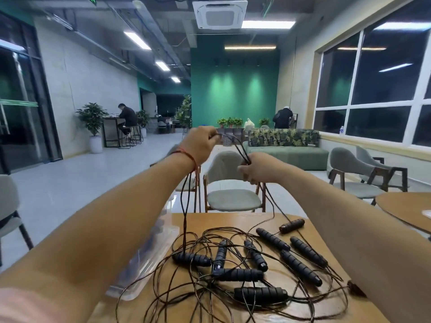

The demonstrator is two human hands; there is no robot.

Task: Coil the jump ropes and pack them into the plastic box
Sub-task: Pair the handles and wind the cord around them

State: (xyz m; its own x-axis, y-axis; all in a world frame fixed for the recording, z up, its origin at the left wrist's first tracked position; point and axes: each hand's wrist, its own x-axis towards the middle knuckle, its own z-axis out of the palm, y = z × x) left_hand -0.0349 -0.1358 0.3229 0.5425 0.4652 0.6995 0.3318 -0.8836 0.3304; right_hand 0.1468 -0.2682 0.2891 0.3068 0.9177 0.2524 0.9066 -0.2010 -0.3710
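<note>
A wooden desk [303, 308] with a smooth, glossy top carries a tangle of jump ropes [238, 275]: thin dark cords looping over one another, and about ten thick cylindrical handles in black ribbed foam lying at different angles. At the desk's left edge sits the plastic box [149, 257], clear and rectangular with rounded corners, partly hidden behind the left forearm; something dark shows blurrily through its wall.

Both bare arms reach up over the desk. The left hand [201, 144], with a red string bracelet [189, 155] on its wrist, is closed round a bend of one cord [240, 148]. The right hand [260, 170], lower and just beside it, pinches the same cord where the strands cross, so a short doubled length stretches between the two hands. From the left hand, strands hang down to a handle on the desk. From the right hand, another strand trails towards a handle near the far edge.

Beyond the desk stands a chair [233, 199] with a pale padded seat and curved back. Further off are a green sofa [286, 155] with leaf-patterned cushions and a green wall [235, 89].
</note>
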